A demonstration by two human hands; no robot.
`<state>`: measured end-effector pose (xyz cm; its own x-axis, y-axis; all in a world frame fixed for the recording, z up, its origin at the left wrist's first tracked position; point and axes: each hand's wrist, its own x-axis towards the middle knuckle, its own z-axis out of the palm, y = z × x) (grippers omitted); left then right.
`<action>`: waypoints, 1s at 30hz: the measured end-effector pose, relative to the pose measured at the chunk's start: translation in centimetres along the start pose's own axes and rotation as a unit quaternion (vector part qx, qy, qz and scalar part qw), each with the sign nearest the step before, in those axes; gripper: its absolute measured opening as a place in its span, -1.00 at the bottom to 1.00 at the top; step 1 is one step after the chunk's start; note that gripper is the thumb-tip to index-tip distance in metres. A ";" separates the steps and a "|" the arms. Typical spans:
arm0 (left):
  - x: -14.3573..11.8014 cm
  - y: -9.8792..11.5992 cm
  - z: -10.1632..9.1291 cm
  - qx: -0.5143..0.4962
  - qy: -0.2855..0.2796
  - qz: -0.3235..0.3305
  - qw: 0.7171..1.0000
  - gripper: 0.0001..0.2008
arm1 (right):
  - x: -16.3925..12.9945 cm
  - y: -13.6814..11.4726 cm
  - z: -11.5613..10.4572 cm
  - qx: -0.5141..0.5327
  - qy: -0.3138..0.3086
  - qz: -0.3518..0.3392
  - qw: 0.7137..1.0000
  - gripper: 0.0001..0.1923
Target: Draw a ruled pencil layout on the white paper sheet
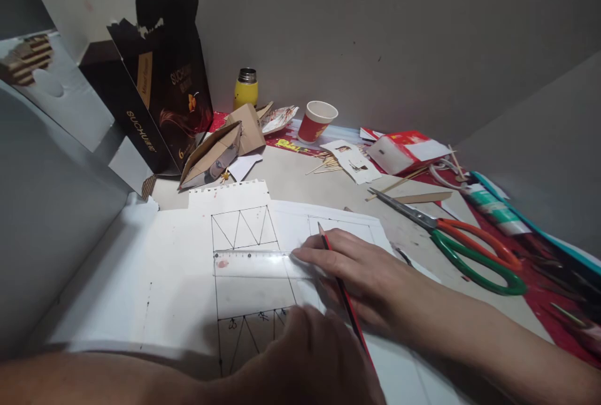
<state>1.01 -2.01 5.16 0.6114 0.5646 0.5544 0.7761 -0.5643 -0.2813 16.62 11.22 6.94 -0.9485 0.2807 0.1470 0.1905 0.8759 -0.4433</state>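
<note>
Hands meet over a white sheet of paper (178, 280) with ruled triangles drawn on it. Right hand (361, 270) lies flat, fingers stretched out and loosely together, fingertips pressing the end of a clear ruler (253, 263) that lies across the drawing. A red and black pencil (345, 295) slants across this hand, seemingly tucked between its fingers. Left hand (310, 361) sits low and near, curled, back to the camera; its grip cannot be made out. Orange and green scissors (464, 245) lie to the right.
</note>
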 end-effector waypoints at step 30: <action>0.0 -0.8 -0.6 0.115 -0.339 -0.220 0.907 -0.46 | 3.0 1.6 -0.3 -0.056 -0.036 0.003 0.998 -0.61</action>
<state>0.29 -1.87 5.86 0.1281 0.9897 0.0647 0.9322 -0.0979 -0.3486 14.20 13.59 6.90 -0.9620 0.2615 0.0783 0.2206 0.9137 -0.3412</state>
